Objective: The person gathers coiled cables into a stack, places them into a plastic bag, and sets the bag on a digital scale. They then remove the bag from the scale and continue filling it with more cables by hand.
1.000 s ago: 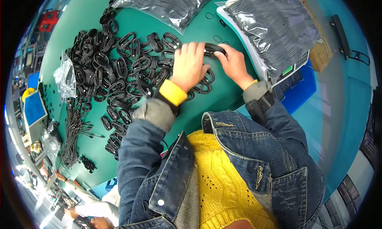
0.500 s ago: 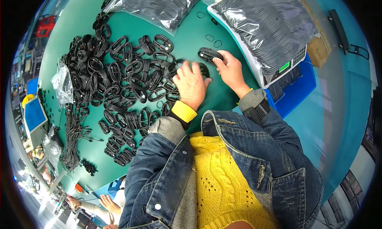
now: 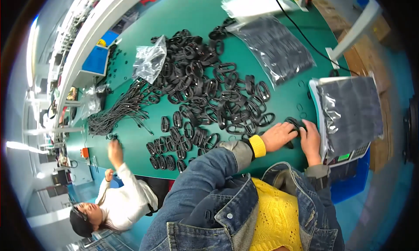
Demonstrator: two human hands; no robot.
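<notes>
Close together at the table's right front, both my hands are at a coiled black cable (image 3: 295,122). My right hand (image 3: 310,141) is closed on its right end, with thumb and fingers pinching it. The fingers of my left hand (image 3: 277,136) are bent and pressed against its left side. Part of the coil is hidden by the fingers, and a dark piece shows under my left hand. Just left of my hands spreads a big pile of coiled black cables (image 3: 196,102), with looser rows toward the near edge.
A filled clear bag (image 3: 349,116) lies on a scale (image 3: 358,150) at right, above a blue bin (image 3: 355,187). Another filled bag (image 3: 277,48) lies at the back. Uncoiled cables (image 3: 118,113) and a crumpled clear bag (image 3: 149,59) lie left. A person in white (image 3: 131,196) is at the left edge.
The head view has swung left, bringing the other person into sight. My left hand has come from the pile's edge over to the coiled cable in my right hand.
</notes>
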